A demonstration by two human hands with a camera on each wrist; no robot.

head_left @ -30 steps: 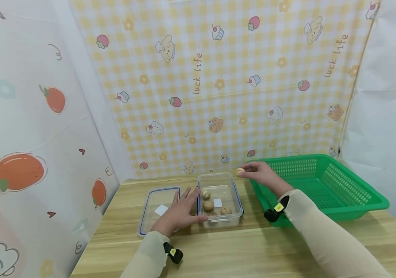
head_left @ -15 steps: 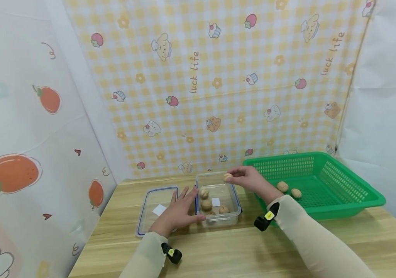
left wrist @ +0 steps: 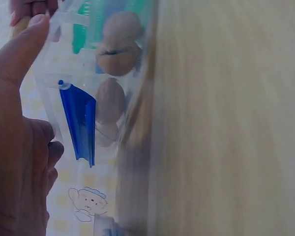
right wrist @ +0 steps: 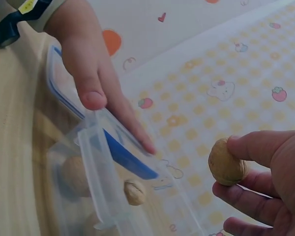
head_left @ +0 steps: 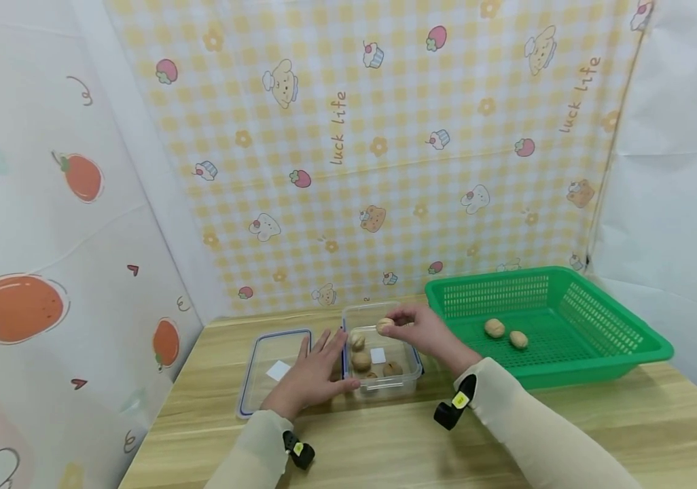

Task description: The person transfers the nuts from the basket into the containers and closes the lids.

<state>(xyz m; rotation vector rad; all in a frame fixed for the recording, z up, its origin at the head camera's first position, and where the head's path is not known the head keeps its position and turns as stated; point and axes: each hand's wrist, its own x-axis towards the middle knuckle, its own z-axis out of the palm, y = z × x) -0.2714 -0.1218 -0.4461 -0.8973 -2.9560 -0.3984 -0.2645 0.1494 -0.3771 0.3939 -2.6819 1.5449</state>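
Between thumb and fingertips, my right hand (head_left: 424,333) pinches a walnut (right wrist: 227,162) above the clear plastic container (head_left: 386,386). Inside that container lie several walnuts (head_left: 361,361), around a small white square on its floor. My left hand (head_left: 308,377) rests against the container's left side, its fingers spread and straight, the thumb at the front corner. In the left wrist view, a blue clip (left wrist: 79,123) on the container's side shows beside the left hand's fingers.
A clear lid (head_left: 257,370) with a blue seal lies left of the container, partly under the left hand. To the right stands a green plastic basket (head_left: 614,370) holding two walnuts (head_left: 494,329). A patterned cloth (head_left: 409,183) hangs behind the table.
My right hand has carried the walnut leftward from the basket's left edge to over the container. Two walnuts in the basket have come into view. The left hand has stayed at the container.
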